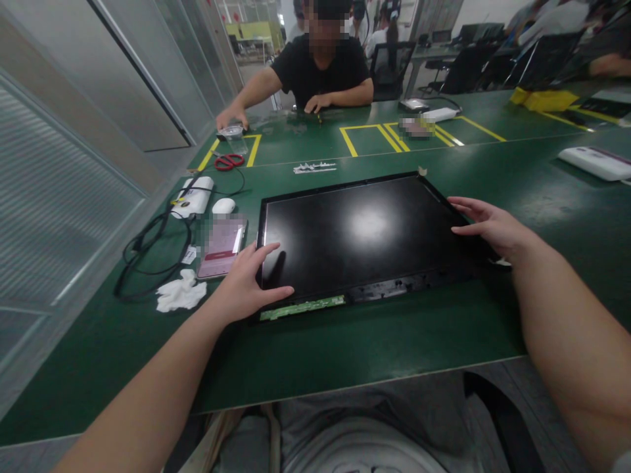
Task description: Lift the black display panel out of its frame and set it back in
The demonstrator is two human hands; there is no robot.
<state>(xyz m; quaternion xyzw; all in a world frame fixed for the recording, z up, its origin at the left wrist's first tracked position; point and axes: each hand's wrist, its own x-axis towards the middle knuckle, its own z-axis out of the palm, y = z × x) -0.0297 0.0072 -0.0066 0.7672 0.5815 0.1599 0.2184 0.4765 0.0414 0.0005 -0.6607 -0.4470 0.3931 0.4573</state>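
**Both hands on a flat display panel lying on the green bench**

Head view: A black display panel [365, 233] lies flat, glass side up, on the green table [345, 348], directly ahead of the person. Its long axis runs left to right across the table, slightly skewed so the right end sits a little farther away. The near long edge carries a bare green circuit strip [302, 307] and dark hardware, and faces the person.

The left hand [249, 279] rests on the panel's near left corner, fingers spread wide, thumb on the glass, gripping nothing. The right hand [486, 226] lies against the panel's right edge, fingers extended and loosely together, palm on the frame; whether it curls under the edge cannot be told.

Just left of the panel sit a phone [221, 246], a white mouse [223, 205], a crumpled white cloth [181, 293] and black cables [148, 253]. Farther off lie red scissors [229, 161]. A person in a black shirt [320, 69] sits opposite, hands on the table.
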